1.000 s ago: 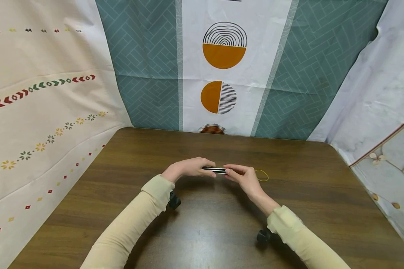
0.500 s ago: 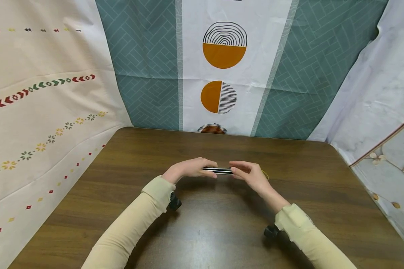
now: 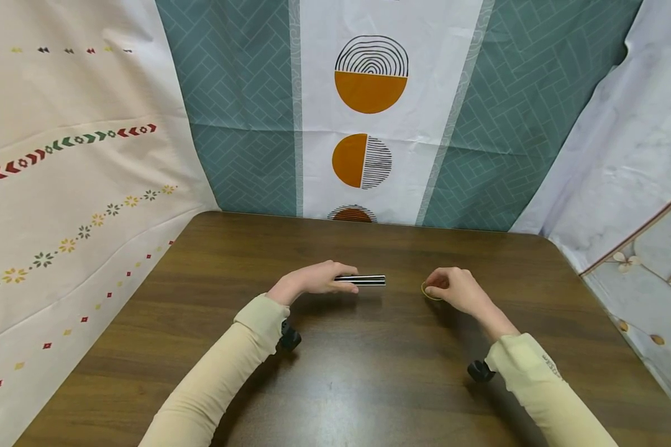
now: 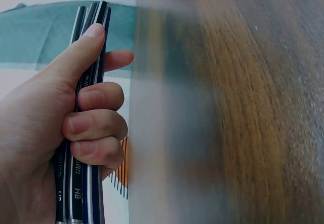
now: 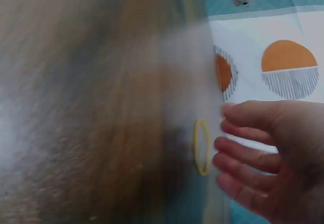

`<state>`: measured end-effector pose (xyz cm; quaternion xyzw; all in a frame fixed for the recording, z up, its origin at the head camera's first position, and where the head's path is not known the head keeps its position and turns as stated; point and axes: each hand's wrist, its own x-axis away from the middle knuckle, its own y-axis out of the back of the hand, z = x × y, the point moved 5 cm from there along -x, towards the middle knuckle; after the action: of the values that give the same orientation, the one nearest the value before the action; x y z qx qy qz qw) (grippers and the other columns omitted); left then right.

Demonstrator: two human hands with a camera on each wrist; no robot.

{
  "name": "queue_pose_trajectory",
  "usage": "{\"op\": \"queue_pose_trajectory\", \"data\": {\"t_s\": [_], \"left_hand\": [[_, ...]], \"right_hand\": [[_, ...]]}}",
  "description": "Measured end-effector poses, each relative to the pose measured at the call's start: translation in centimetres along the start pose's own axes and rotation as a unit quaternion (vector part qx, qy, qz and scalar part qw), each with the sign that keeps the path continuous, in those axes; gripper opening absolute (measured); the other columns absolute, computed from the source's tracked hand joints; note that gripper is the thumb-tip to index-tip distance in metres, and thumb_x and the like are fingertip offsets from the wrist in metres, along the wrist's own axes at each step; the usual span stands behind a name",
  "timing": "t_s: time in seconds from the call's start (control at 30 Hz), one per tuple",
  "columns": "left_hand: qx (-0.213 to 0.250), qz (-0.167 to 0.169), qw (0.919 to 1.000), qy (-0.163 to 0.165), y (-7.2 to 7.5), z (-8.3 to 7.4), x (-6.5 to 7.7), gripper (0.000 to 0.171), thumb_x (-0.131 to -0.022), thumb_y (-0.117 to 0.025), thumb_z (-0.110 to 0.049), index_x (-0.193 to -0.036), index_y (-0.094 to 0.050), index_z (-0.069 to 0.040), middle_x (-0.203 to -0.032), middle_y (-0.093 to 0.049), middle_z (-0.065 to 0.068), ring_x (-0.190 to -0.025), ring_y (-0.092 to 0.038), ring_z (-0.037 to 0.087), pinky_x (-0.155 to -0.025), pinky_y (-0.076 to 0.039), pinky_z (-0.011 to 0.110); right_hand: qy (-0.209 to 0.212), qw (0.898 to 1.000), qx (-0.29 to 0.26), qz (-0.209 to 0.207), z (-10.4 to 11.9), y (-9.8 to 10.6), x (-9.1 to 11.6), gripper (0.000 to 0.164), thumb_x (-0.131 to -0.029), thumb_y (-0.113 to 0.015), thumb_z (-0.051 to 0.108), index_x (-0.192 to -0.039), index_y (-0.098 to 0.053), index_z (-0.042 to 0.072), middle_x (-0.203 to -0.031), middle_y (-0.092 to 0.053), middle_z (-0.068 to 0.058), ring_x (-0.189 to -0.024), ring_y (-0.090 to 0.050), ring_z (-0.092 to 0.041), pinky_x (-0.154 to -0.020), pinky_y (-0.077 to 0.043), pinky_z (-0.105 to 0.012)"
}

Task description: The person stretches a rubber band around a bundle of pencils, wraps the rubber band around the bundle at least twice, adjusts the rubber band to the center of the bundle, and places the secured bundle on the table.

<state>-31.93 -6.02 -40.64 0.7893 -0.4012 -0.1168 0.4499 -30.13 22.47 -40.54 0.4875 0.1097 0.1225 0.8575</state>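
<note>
My left hand (image 3: pixel 317 277) grips a bundle of several dark, silver-striped pencils (image 4: pixel 77 181) above the table. In the left wrist view its thumb lies along the pencils and the fingers curl round them. "HB" lettering shows on one barrel. The free ends of the pencils point right, toward my other hand. A thin yellow rubber band (image 5: pixel 196 145) lies on the wooden table. My right hand (image 3: pixel 460 290) is right at this band, fingers loosely bent. In the right wrist view its fingertips (image 5: pixel 220 160) are just beside the band, with nothing between thumb and fingers.
The brown wooden table (image 3: pixel 335 372) reaches back to a teal and white curtain (image 3: pixel 246 124) with orange circles. Patterned cloth (image 3: pixel 89 155) hangs along the left side, and a pale floral cloth (image 3: pixel 637 205) on the right.
My right hand has let go of the pencils' right ends and moved right to the rubber band. The left hand stays in place, gripping the bundle.
</note>
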Motion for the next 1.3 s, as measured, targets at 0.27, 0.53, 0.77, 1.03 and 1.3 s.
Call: {"op": "queue_pose_trajectory", "data": {"t_s": [0.27, 0.53, 0.77, 1.03, 1.3], "left_hand": [[-0.002, -0.003, 1.0000, -0.004, 0.0, 0.1, -0.1, 0.052, -0.100, -0.056, -0.041, -0.142, -0.051, -0.010, -0.117, -0.066, 0.006, -0.076, -0.065, 0.017, -0.085, -0.050, 0.030], [0.013, 0.005, 0.9999, 0.010, 0.0, 0.3, 0.1, 0.058, -0.100, -0.055, -0.040, -0.147, -0.046, -0.009, -0.144, -0.055, 0.010, -0.083, -0.068, 0.015, -0.094, -0.052, 0.036], [0.014, 0.009, 0.9998, 0.012, 0.0, 0.1, 0.1, 0.058, -0.100, -0.055, -0.040, -0.148, -0.045, -0.009, -0.148, -0.051, 0.010, -0.087, -0.070, 0.015, -0.097, -0.051, 0.037], [0.006, 0.010, 0.9999, 0.011, -0.1, 0.4, -0.1, 0.058, -0.100, -0.055, -0.041, -0.147, -0.046, -0.010, -0.146, -0.053, 0.009, -0.084, -0.069, 0.014, -0.096, -0.051, 0.036], [-0.001, 0.011, 0.9999, 0.009, -0.2, 0.4, -0.1, 0.057, -0.100, -0.056, -0.041, -0.147, -0.046, -0.010, -0.144, -0.055, 0.009, -0.080, -0.067, 0.014, -0.094, -0.051, 0.034]], "right_hand": [[-0.031, 0.997, 0.059, 0.049, -0.4, -1.0, 0.3, 0.011, -0.082, -0.073, 0.006, -0.090, -0.067, 0.008, -0.084, -0.068, -0.005, -0.075, -0.060, -0.016, -0.067, -0.048, -0.033], [-0.037, 0.996, 0.075, 0.041, -0.2, -1.2, 0.5, 0.011, -0.080, -0.072, 0.003, -0.084, -0.065, 0.010, -0.079, -0.067, -0.003, -0.067, -0.058, -0.014, -0.063, -0.046, -0.032], [-0.019, 0.998, 0.052, 0.031, -0.4, -1.5, 0.4, 0.010, -0.078, -0.073, 0.006, -0.083, -0.065, 0.009, -0.076, -0.064, -0.003, -0.065, -0.055, -0.014, -0.061, -0.044, -0.029], [0.047, 0.999, 0.024, 0.005, 0.3, -1.4, 0.6, 0.012, -0.081, -0.066, 0.004, -0.074, -0.068, 0.013, -0.076, -0.063, -0.003, -0.064, -0.050, -0.009, -0.059, -0.040, -0.025], [0.024, 0.995, 0.002, 0.093, 0.8, -2.2, 0.7, 0.014, -0.096, -0.057, 0.009, -0.082, -0.061, 0.012, -0.073, -0.056, -0.001, -0.055, -0.048, -0.009, -0.055, -0.040, -0.025]]}}
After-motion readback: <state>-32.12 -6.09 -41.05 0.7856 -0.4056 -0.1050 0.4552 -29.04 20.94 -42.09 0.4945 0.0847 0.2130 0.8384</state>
